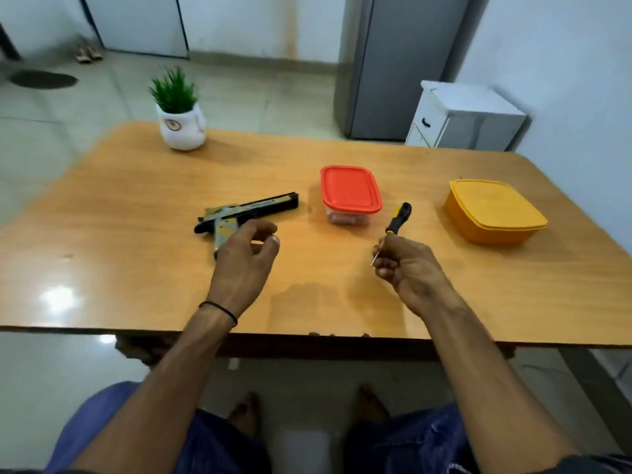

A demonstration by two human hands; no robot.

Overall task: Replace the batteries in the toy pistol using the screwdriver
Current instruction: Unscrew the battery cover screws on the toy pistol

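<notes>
Risk lies in the right hand [407, 265], whose grip pinches the screwdriver [396, 222] by its thin shaft, handle outward; it could slip or twist. The left hand [246, 251] hovers with a wide grip, empty, over the toy pistol [249, 212] lying left of centre on the table [136, 234].

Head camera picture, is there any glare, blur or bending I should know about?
Head view: glare on the floor at left; table edges bow from the wide lens; the plant and far room look soft; both hands stay fairly sharp.
</notes>
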